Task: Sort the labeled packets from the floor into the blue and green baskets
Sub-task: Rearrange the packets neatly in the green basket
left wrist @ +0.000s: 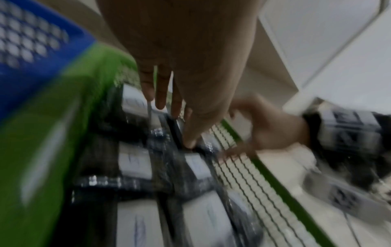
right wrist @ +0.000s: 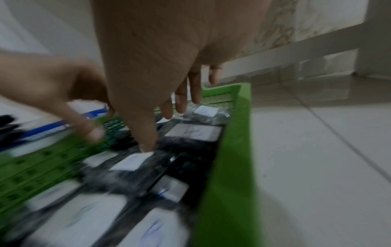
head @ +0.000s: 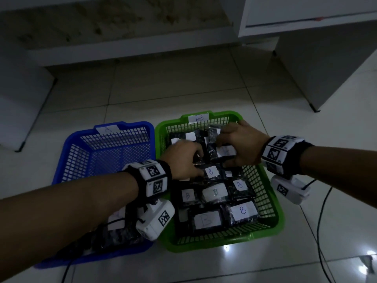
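The blue basket [head: 67, 160], tagged A, is seen at the left on the tiled floor [head: 163, 88]; its far part is bare, while a few dark packets [head: 116, 221] lie at its near end, partly hidden under the left forearm. Just beside it stands the green basket [head: 271, 201], tagged B, filled with dark packets bearing white B labels [head: 242, 210]. The left hand [head: 183, 160] is laid over the middle packets, fingers extended and touching the wrapping, nothing gripped. The right hand [head: 242, 146] is spread over a packet [head: 224, 152] near the far right corner, fingers straight and pressing on it.
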